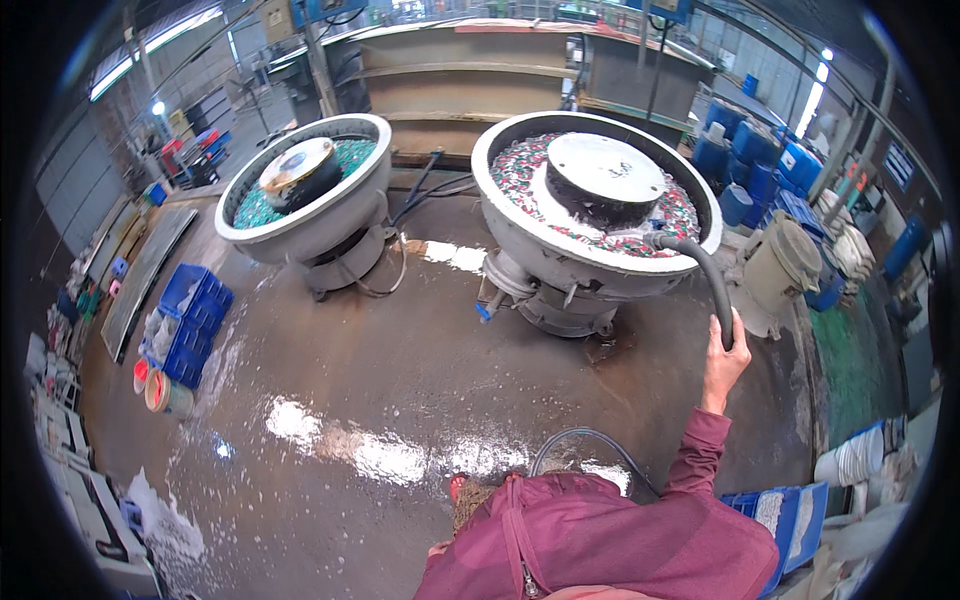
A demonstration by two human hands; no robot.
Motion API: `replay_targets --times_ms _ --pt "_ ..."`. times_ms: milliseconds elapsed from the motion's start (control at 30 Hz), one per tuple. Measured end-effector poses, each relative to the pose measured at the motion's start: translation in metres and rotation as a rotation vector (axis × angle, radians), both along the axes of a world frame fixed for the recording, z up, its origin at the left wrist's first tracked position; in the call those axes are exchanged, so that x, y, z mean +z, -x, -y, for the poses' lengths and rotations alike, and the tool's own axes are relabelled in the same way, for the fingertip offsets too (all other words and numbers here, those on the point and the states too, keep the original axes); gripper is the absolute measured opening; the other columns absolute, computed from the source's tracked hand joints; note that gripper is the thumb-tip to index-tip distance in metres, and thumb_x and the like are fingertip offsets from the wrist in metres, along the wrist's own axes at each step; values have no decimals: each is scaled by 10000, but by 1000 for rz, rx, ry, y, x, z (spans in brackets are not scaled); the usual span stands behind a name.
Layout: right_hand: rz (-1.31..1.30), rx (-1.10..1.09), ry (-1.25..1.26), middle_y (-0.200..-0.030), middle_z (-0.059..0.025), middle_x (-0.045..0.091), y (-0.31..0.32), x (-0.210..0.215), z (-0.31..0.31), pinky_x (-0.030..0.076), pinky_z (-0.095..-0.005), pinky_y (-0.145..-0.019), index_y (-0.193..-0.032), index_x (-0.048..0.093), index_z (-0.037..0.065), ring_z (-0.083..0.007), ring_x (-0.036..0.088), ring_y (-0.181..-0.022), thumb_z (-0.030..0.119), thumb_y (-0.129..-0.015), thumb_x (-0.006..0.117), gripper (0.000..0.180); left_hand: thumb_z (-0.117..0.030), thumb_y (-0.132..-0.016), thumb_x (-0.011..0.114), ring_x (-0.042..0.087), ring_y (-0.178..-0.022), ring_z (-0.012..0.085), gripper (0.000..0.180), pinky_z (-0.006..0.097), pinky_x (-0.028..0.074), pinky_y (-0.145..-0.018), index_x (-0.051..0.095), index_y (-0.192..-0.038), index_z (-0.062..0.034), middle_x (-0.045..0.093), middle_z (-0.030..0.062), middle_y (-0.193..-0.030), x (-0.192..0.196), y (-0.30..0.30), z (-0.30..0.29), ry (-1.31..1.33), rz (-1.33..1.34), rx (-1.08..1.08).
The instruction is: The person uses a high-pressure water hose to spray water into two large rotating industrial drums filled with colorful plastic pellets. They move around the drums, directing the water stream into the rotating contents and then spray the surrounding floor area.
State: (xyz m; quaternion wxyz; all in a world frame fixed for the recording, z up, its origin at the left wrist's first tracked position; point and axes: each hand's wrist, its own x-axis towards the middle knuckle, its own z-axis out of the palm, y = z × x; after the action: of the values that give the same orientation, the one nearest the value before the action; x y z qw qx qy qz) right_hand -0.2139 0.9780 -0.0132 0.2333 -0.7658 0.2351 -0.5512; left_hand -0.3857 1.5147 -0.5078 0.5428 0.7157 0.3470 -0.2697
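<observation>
My right hand (726,362), at the end of a maroon sleeve, is wrapped round a thick dark hose (714,275). The hose arches up and over the rim of the right-hand round tub (715,237), its end hanging just inside. Red, green and white small pieces (520,170) fill the tub's ring, with some white foam (600,238) among them. In the middle of the tub stands a drum with a round white lid (606,166). Only a small piece of my left hand (438,548) shows beside my body; its fingers are hidden.
A second round tub (240,236) with green pieces stands left. Blue crates (195,315) and small buckets (168,393) sit on the wet floor (400,370). At right are a beige barrel (775,270) and blue drums (755,145). A thinner hose (590,433) lies near my feet.
</observation>
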Motion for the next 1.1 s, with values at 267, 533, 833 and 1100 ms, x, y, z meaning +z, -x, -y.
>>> replay_targets --times_ms 267,533,833,1100 --pt "-8 -64 0 -817 -108 637 -8 0 -16 458 -265 -626 -1059 569 8 -125 588 -681 105 -782 631 300 -110 -702 640 541 -490 159 208 296 461 -452 636 -905 -66 576 78 -618 45 -45 -41 -14 -27 30" --pt "-10 -87 -21 -741 -80 624 -26 7 -41 449 -247 -569 -1061 573 16 -101 553 -604 101 -783 632 296 -71 -727 615 503 -456 156 243 301 456 -402 597 -968 -58 513 52 -565 71 -113 -50 -45 11 51" --pt "9 -152 2 -763 -84 628 -34 -9 -43 458 -266 -594 -1041 582 11 -121 573 -625 105 -777 640 286 -69 -705 635 532 -499 148 221 285 449 -426 623 -924 -40 558 58 -593 95 -112 -56 -68 -87 1" --pt "2 -221 -23 -840 -104 640 -23 -17 -38 464 -269 -615 -1041 581 -1 -134 586 -655 108 -778 642 291 -55 -719 619 505 -469 138 228 279 421 -419 610 -945 -26 545 52 -580 104 -133 -59 -64 -70 -75"
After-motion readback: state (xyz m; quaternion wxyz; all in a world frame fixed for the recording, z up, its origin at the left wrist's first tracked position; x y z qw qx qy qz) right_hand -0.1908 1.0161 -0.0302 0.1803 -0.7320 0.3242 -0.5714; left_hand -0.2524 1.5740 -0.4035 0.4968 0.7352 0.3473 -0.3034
